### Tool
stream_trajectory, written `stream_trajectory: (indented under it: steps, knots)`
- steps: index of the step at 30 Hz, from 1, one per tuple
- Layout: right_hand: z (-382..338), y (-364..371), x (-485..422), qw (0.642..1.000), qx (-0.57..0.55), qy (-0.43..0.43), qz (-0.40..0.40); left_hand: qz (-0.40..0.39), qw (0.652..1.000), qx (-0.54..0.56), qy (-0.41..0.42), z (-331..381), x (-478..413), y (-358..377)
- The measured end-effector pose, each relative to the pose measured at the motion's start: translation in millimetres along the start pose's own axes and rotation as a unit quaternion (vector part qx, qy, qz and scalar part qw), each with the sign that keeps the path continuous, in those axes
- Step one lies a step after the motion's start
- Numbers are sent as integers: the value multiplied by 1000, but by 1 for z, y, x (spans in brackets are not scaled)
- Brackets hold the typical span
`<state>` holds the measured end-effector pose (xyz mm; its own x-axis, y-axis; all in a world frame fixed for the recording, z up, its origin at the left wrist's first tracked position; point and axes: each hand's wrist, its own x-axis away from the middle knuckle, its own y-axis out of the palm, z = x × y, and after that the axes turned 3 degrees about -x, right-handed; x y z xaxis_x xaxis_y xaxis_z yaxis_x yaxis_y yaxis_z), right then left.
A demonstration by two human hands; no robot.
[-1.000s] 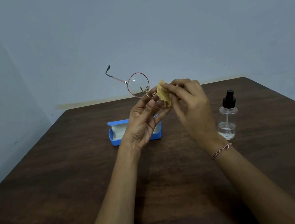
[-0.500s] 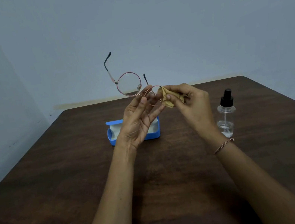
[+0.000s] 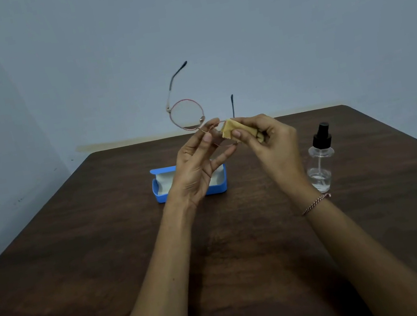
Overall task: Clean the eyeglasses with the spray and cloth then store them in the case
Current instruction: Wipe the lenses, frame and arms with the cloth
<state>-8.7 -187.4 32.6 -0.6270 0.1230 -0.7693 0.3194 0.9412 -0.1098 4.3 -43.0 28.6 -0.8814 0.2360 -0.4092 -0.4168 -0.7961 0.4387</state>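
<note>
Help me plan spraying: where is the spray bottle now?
In the head view, the spray bottle stands upright at the right of the table, beside the right hand.

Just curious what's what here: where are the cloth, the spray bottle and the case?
cloth (image 3: pixel 228 128): head view, its yellow front corner.
spray bottle (image 3: pixel 319 166): head view, the clear body.
case (image 3: pixel 219 188): head view, its blue front wall.

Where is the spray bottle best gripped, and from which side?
Likely round the clear body of the spray bottle, below the black pump, coming from the right: it stands upright on the table, with bare table on that side.
</note>
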Motion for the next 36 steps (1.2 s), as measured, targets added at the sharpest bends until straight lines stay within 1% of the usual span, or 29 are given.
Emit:
stream_trajectory:
  steps: [3, 6, 10, 15, 20, 25, 29, 32, 36]
  knots:
    - [4, 1, 1, 1000, 6, 19, -10, 7, 1000, 10, 8, 1, -1, -2]
    - [1, 2, 2, 1000, 16, -1, 0, 8, 1000, -23, -6, -1, -1, -2]
    - [-1, 4, 3, 999, 31, -31, 18, 19, 999, -24, -19, -4, -2, 1]
    - [2, 6, 5, 998, 27, -59, -5, 32, 999, 18, -2, -1, -2, 1]
    - [8, 6, 6, 990, 85, -112, 8, 30, 998, 51, -5, -1, -1, 4]
    - [9, 4, 6, 985, 115, -127, 0, 41, 997, 64, -10, -3, -2, 4]
    - [9, 5, 8, 978, 148, -143, 24, 75, 995, 52, -45, -10, -5, 9]
    - [11, 4, 9, 977, 159, -131, 48, 91, 993, 30, -75, -14, -5, 14]
    - [13, 4, 11, 974, 175, -132, 54, 103, 992, -14, -76, -15, -4, 18]
